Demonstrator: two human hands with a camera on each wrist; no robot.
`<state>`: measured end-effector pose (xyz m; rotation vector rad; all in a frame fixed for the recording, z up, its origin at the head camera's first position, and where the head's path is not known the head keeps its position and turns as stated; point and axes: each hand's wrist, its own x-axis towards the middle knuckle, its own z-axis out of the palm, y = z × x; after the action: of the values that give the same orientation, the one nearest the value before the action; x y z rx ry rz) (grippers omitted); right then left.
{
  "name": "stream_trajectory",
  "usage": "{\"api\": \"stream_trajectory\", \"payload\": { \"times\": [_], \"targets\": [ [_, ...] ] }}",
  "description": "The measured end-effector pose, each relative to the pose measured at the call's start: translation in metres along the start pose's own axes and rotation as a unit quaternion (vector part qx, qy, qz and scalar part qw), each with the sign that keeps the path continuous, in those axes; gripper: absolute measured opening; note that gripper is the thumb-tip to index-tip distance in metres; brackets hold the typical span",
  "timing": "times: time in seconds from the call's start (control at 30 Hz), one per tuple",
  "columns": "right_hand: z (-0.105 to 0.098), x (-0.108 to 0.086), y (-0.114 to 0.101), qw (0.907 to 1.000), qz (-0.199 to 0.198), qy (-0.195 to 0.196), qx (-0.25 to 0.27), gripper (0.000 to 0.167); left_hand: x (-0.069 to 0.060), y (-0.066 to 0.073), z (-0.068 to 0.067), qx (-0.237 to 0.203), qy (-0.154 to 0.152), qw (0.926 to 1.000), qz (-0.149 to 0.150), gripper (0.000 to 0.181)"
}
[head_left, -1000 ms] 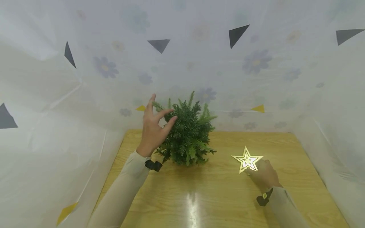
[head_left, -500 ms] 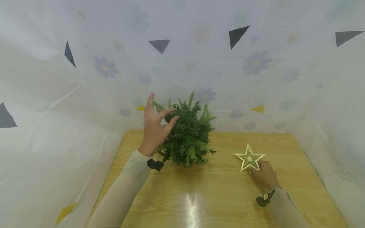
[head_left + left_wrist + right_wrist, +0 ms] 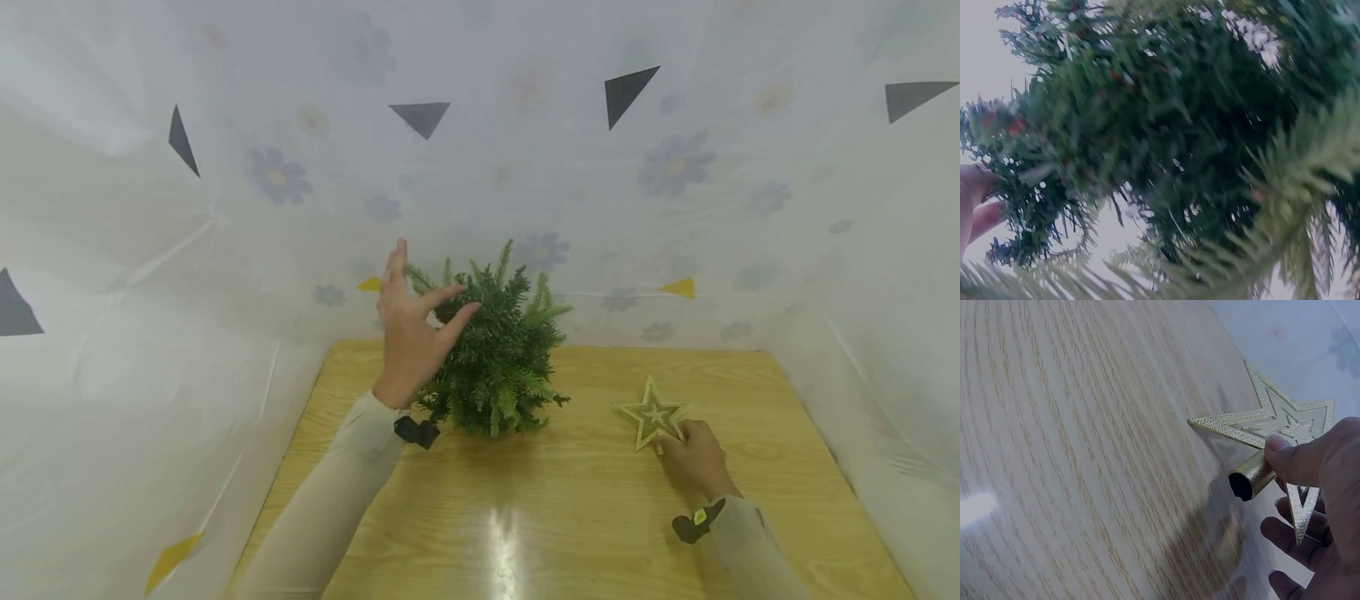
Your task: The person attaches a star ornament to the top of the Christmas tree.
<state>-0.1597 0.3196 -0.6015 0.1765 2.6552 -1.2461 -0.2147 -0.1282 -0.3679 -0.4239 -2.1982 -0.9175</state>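
Nearest, the right hand (image 3: 693,458) pinches the gold star (image 3: 654,414) over the table (image 3: 600,517), where a slipping thumb could let it twist; beyond, the left hand (image 3: 411,333), thumb and forefinger parted, hovers at the green tree (image 3: 504,358), which a hard push could tip.

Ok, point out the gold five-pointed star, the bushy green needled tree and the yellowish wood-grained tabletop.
Gold five-pointed star (image 3: 1299,429), right wrist view: raised centre star.
Bushy green needled tree (image 3: 498,358), head view: middle foliage.
Yellowish wood-grained tabletop (image 3: 592,508), head view: front surface.
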Motion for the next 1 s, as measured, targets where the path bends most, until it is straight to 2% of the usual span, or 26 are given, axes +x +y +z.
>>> {"api": "stream_trajectory", "payload": {
  "times": [0.13,0.23,0.33,0.4,0.57,0.73,1.0],
  "targets": [
    [0.001,0.003,0.0,0.9999,-0.007,0.012,0.005,0.039,0.002,0.003,0.002,-0.039,-0.005,0.9987,-0.032,0.029],
    [0.002,0.003,0.0,0.9997,-0.014,0.021,-0.006,0.039,0.004,0.004,0.002,-0.081,-0.019,0.995,-0.055,0.027],
    [0.002,0.003,0.0,0.9997,-0.009,0.019,-0.01,0.042,0.006,0.005,0.001,-0.112,-0.032,0.9915,-0.058,0.025],
    [0.001,0.002,0.0,0.9998,-0.007,0.016,-0.011,0.043,0.007,0.004,0.001,-0.118,-0.039,0.9909,-0.051,0.024],
    [-0.003,0.002,-0.002,0.9981,-0.041,0.038,-0.026,0.038,0.007,0.002,0.0,-0.094,-0.044,0.9943,-0.026,0.022],
    [-0.005,0.003,-0.007,0.9932,-0.084,0.076,-0.028,0.025,0.006,-0.001,0.0,-0.054,-0.029,0.9981,-0.006,0.022],
    [-0.006,0.003,-0.013,0.991,-0.099,0.087,-0.023,0.027,0.005,-0.002,0.001,-0.019,-0.018,0.9993,0.025,0.023]
  ]
}}
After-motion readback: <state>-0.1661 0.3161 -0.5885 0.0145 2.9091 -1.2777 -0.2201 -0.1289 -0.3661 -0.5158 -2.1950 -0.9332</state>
